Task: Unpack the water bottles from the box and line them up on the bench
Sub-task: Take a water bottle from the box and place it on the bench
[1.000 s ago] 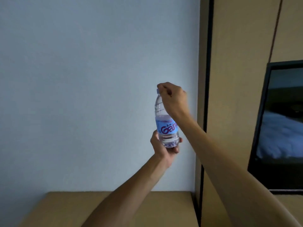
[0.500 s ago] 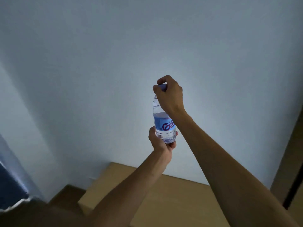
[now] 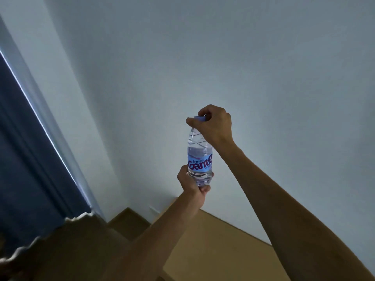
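Note:
A clear water bottle (image 3: 199,159) with a blue label and a pale blue cap is held upright in the air in front of a white wall. My left hand (image 3: 192,187) grips its base from below. My right hand (image 3: 215,124) pinches the cap at the top with curled fingers. The light wooden bench (image 3: 223,250) lies below the bottle, at the foot of the wall. No box is in view.
A dark blue curtain (image 3: 30,159) hangs at the left, with a strip of daylight along its edge. A lower brown wooden surface (image 3: 129,222) sits left of the bench. The white wall (image 3: 203,57) fills most of the view.
The view has swung left: the wooden panel and dark screen at the right are gone and the curtain has appeared. Both hands still hold the bottle the same way.

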Motion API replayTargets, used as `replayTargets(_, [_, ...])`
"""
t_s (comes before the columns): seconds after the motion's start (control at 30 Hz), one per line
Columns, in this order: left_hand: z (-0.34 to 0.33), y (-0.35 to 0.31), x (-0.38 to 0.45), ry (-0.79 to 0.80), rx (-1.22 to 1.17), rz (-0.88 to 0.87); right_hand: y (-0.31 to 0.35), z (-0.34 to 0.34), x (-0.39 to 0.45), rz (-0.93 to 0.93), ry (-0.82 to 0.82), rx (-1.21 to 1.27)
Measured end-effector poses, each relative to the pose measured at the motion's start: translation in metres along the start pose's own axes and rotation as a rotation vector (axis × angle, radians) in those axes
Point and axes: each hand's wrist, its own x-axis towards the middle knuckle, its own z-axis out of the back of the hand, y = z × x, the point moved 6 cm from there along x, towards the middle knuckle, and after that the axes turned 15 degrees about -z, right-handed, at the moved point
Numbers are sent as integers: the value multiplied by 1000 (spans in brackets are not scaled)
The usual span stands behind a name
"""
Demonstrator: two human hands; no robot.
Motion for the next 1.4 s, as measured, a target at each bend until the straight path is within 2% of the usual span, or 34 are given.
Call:
replayTargets(0.17, [14, -9, 55, -59, -40, -35, 4, -69, 48, -9, 163, -47])
replayTargets(0.43, [46, -27, 120, -218, -126, -107, 12, -144, 76, 87, 191, -21])
replayTargets(0.67, [61, -48, 179, -64, -185, -121, 20, -184, 103, 122, 104, -9])
replayTargets(0.8, [83, -48, 206, -46, -218, -66, 18, -216, 123, 39, 113, 41])
replayTargets(0.9, [98, -44, 227, 11, -217, 7, 7, -231, 134, -29, 40, 51])
replayTargets(1.0, [106, -48, 250, 57, -185, 56, 6, -239, 146, -55, -28, -20])
replayTargets(1.1, [115, -44, 268, 109, -92, 101, 5, -251, 154, -82, -23, -120])
replayTargets(1.23, [108, -31, 281, 88, -6, 116, 0, -265, 163, -110, 19, -219])
replayTargets(1.4, [90, -10, 285, 102, -23, 157, -16, -265, 180, -141, -3, -352])
